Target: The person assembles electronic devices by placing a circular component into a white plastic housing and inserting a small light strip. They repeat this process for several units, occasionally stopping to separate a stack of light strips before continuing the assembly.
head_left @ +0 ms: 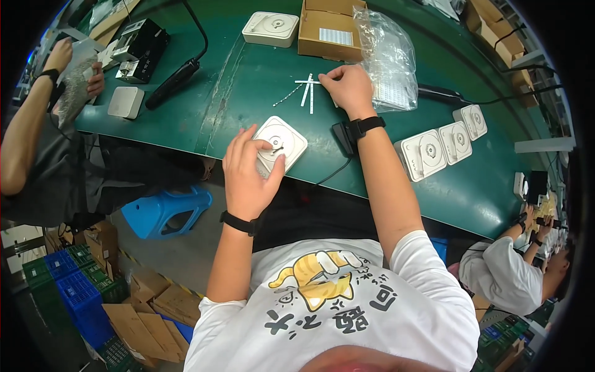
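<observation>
A square white plastic device (288, 135) with rounded corners, a smooth face, a round disc and a small dark pointer lies on the smooth, scuffed green worktop (192, 111). Beyond it lie thin, flat white strips (312, 94), crossing one another, and a narrow speckled strip (287, 97). A matte brown cardboard box (310, 46) stands against a crinkled clear plastic bag (390, 43).

The device sits under the left hand (251, 167), whose fingers are loosely spread, thumb apart, over its left and near sides without closing round it. The right hand (348, 90) has thumb and forefinger pinched together on the right end of the crosswise strip.

The worktop's near edge runs just below the device. Green surface shows between device and strips, and leftward to a black handheld tool (173, 84). Rightward, a small black block (342, 137) sits beside the right wrist, and three matching white devices (425, 154) stand in a row.
</observation>
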Motion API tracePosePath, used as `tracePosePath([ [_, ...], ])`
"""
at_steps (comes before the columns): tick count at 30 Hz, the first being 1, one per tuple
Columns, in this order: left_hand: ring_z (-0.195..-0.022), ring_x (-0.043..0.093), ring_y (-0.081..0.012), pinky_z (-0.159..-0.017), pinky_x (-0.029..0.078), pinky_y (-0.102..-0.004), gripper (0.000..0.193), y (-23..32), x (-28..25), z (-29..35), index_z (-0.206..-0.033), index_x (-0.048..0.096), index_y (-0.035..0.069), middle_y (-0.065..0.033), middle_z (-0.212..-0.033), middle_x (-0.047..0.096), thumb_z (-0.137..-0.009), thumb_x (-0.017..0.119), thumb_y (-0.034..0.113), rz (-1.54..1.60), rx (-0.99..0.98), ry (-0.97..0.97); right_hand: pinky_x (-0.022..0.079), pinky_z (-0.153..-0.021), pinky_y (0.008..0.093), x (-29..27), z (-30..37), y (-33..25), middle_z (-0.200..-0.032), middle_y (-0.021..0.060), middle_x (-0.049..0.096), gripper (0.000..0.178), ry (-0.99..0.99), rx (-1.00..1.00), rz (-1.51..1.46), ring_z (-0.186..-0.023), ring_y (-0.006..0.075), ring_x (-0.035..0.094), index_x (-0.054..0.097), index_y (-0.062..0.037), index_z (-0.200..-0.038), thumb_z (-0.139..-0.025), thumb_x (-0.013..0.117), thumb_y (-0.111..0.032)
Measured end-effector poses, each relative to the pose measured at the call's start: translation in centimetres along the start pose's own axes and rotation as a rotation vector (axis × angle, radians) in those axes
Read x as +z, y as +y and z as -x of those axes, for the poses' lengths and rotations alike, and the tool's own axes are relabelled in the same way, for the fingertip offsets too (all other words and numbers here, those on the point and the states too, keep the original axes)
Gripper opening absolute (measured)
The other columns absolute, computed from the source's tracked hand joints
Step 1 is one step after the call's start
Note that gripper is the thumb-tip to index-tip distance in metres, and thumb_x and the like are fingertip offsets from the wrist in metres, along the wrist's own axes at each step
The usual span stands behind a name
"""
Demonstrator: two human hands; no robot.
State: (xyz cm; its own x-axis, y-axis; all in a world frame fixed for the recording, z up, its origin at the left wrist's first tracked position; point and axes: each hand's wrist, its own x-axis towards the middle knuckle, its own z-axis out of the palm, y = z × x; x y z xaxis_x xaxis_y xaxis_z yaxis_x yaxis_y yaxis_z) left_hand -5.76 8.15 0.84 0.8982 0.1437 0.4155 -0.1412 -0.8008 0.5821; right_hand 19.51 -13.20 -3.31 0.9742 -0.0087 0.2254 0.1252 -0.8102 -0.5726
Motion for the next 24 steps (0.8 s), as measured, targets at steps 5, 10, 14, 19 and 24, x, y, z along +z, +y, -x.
tracePosePath([
  [5, -0.145, 0.066, -0.0455, -0.121, 0.050, -0.0562, 0.026, 1.8, -1.1, -0.4, -0.110, 0.080, 0.008, -0.0193, -0.155, 0.075, -0.094, 0.093, 0.024, -0.176, -0.046, -0.008, 0.065, -0.084, 0.0409, -1.7, -0.1, 0.1, -0.098, 0.0121, 0.087, 0.037, -0.106, 0.090, -0.220, -0.088, 0.0275, 0.083, 0.092, -0.0074, -0.104, -0.093, 0.094, -0.043],
  [10, -0.139, 0.069, -0.0443, -0.117, 0.052, -0.0542, 0.015, 1.9, -0.9, -2.1, -0.100, 0.080, 0.007, -0.0159, -0.143, 0.079, -0.097, 0.089, 0.018, -0.132, -0.014, -0.048, 0.063, -0.083, 0.0328, -5.6, 4.1, -2.2, -0.096, 0.0052, 0.086, 0.025, -0.023, 0.014, -0.682, -0.088, 0.0156, 0.080, 0.089, -0.0047, -0.111, -0.097, 0.095, -0.025],
  [14, -0.134, 0.071, -0.0425, -0.112, 0.055, -0.0515, 0.006, 2.1, 0.3, -3.2, -0.101, 0.082, 0.007, -0.0131, -0.134, 0.080, -0.098, 0.086, 0.010, 0.022, 0.021, -0.061, 0.062, -0.083, 0.0288, -10.3, 9.3, -5.4, -0.096, 0.0012, 0.085, 0.018, -0.348, -0.332, -0.833, -0.090, 0.0112, 0.077, 0.088, -0.0018, -0.113, -0.100, 0.093, -0.014],
  [19, -0.129, 0.073, -0.0398, -0.110, 0.058, -0.0493, 0.017, 1.2, 1.7, -3.6, -0.113, 0.084, 0.005, -0.0119, -0.120, 0.082, -0.097, 0.086, 0.003, 0.133, 0.130, -0.043, 0.063, -0.085, 0.0303, -10.5, 11.0, -4.3, -0.100, 0.0045, 0.086, 0.020, -0.645, -0.348, -0.735, -0.094, 0.0125, 0.079, 0.088, 0.0004, -0.114, -0.101, 0.093, -0.014],
  [24, -0.129, 0.075, -0.0371, -0.111, 0.059, -0.0484, 0.035, 1.5, 1.1, -3.2, -0.130, 0.082, 0.003, -0.0107, -0.111, 0.084, -0.095, 0.085, -0.001, 0.149, 0.139, -0.022, 0.065, -0.085, 0.0339, -10.0, 11.1, -4.3, -0.102, 0.0082, 0.087, 0.019, -0.629, -0.262, -0.573, -0.094, 0.0166, 0.081, 0.088, -0.0002, -0.114, -0.100, 0.093, -0.012],
])
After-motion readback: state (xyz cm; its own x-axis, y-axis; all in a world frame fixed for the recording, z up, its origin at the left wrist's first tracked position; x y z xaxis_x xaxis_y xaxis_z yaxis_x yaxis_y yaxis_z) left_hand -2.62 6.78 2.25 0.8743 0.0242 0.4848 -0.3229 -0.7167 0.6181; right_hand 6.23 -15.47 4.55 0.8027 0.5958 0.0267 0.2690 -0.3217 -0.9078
